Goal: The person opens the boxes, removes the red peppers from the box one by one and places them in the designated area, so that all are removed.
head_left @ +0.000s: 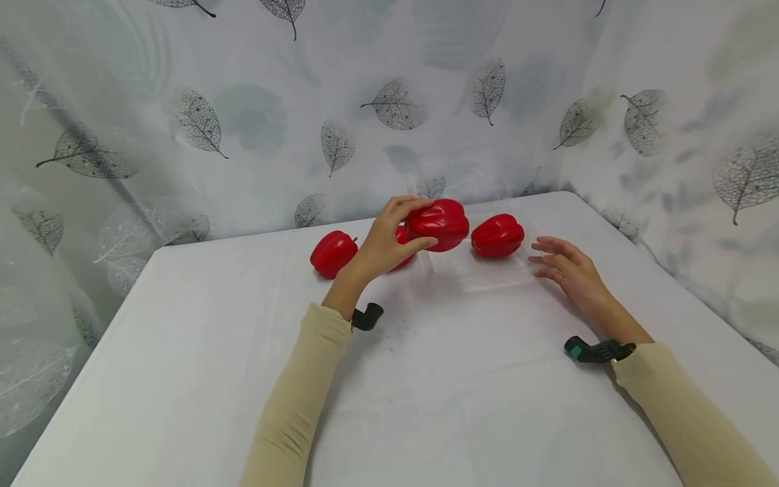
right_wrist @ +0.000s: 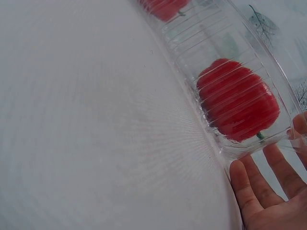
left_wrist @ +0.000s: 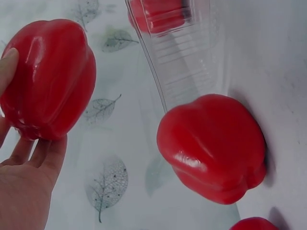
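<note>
My left hand point(head_left: 389, 237) grips a red bell pepper point(head_left: 439, 224) above the table, thumb on one side and fingers on the other. Beneath and to its right lies a clear plastic container point(left_wrist: 184, 72), see-through and ribbed. One red bell pepper point(right_wrist: 237, 100) sits inside at the container's right end, its green stem toward my right hand point(right_wrist: 273, 196). The right fingers are spread and fairly straight at that end wall, appearing to touch it; the right thumb is hard to make out. Behind my left hand, another pepper point(head_left: 402, 237) is partly hidden.
A further red pepper point(head_left: 333, 254) rests on the white table point(head_left: 213, 352) to the left. A leaf-patterned curtain point(head_left: 255, 135) hangs behind the table's back edge and along the right side. Dark camera bands point(head_left: 599, 350) are on both wrists.
</note>
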`<state>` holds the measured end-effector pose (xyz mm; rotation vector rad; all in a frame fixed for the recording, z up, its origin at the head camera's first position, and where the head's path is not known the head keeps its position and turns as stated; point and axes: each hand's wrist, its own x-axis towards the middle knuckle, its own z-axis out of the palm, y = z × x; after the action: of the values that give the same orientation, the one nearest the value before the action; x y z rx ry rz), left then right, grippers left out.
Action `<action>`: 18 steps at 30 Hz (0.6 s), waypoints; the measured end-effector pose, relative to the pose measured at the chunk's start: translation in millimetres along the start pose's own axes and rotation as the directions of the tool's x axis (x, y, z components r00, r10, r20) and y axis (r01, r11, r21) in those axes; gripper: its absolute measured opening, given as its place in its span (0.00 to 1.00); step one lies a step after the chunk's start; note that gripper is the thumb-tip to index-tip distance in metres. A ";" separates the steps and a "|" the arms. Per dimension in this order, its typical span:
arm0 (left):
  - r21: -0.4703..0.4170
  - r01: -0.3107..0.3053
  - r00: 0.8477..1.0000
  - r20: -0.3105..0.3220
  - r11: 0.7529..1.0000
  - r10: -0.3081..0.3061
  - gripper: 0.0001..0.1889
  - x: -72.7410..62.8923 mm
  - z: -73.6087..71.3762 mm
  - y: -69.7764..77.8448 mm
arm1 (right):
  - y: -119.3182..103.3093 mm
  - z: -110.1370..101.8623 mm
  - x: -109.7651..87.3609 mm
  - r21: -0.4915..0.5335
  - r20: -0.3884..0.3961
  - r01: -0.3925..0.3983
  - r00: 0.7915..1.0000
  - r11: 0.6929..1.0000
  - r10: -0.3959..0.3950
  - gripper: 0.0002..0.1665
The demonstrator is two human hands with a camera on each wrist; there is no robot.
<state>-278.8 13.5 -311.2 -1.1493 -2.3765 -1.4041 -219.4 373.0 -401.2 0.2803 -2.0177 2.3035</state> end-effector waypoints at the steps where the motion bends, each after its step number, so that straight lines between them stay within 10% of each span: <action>1: 0.004 0.003 1.000 -0.002 1.000 -0.003 0.32 -0.9 -0.9 -0.4 | -0.3 0.1 0.0 -0.002 0.003 0.004 1.000 1.000 -0.004 0.20; 18: 0.018 0.017 1.000 -0.016 1.000 -0.017 0.31 -12.5 -11.1 -7.8 | 0.8 0.3 0.3 -0.021 0.001 0.008 1.000 1.000 -0.008 0.18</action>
<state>-278.1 -4.2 -316.4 -1.1121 -2.3888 -1.3882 -219.9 372.6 -401.9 0.2871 -2.0359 2.2764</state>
